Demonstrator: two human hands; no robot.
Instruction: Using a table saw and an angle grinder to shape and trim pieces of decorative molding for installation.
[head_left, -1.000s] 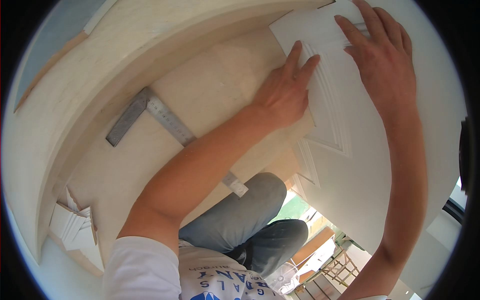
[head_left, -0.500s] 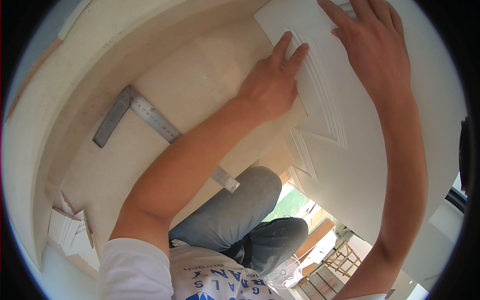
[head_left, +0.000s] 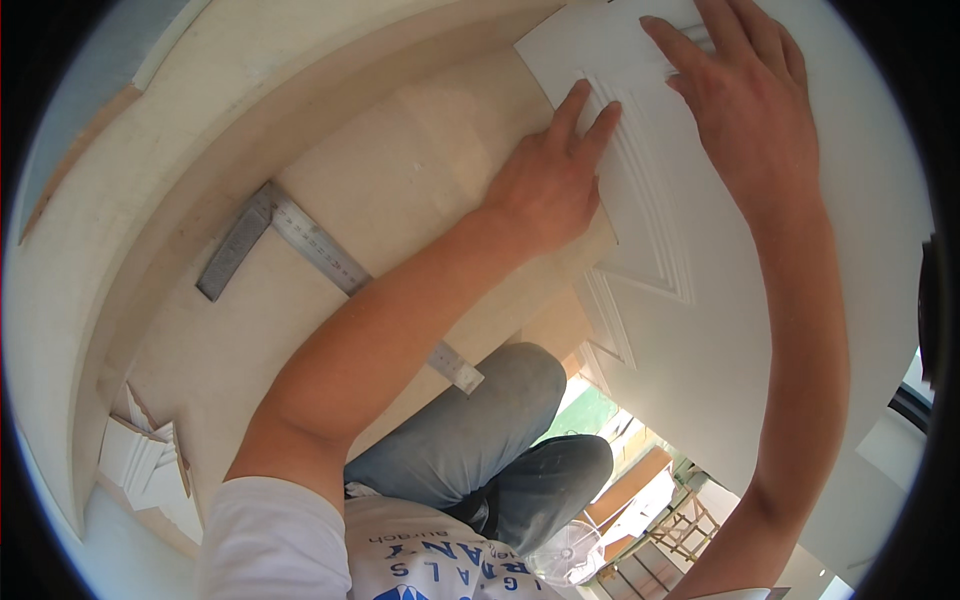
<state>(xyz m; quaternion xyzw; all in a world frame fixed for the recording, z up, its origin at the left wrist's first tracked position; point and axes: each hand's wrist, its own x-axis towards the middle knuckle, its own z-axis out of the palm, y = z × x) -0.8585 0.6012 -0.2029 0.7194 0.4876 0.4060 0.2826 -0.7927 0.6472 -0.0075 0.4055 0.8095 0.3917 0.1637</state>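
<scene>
Crossing above the square [head_left: 315,245], the left forearm [head_left: 350,345] could knock the blade if it drops or sweeps sideways, as the tool seems to lie loose. The blade's free end lies just by the knee [head_left: 525,380], so a shifting leg could push it too; whether the two touch, I cannot tell.

Beyond, the left hand [head_left: 545,185] holds two fingers in a narrow V, their tips on the panel's moulding [head_left: 645,205]; I cannot tell whether its thumb grips the edge. The right hand [head_left: 755,125] is spread wide over a raised strip near the panel's top; whether it clasps anything is hidden. If only fingertips bear on that smooth face, the panel [head_left: 730,340] may slide or swing, uneven pressure being the likely cause. A slip could also scuff the finish.

The panel lies to the right of the tan board [head_left: 400,160], overlapping its right side. It looks flat and matt white, with fine parallel ridges meeting at sharp corners and a straight edge beside the left hand. Its surface looks clean, though the top runs out of view.

Farther off, jagged white scraps [head_left: 150,465] lie at lower left, and a pale fan [head_left: 570,550] stands below.
</scene>
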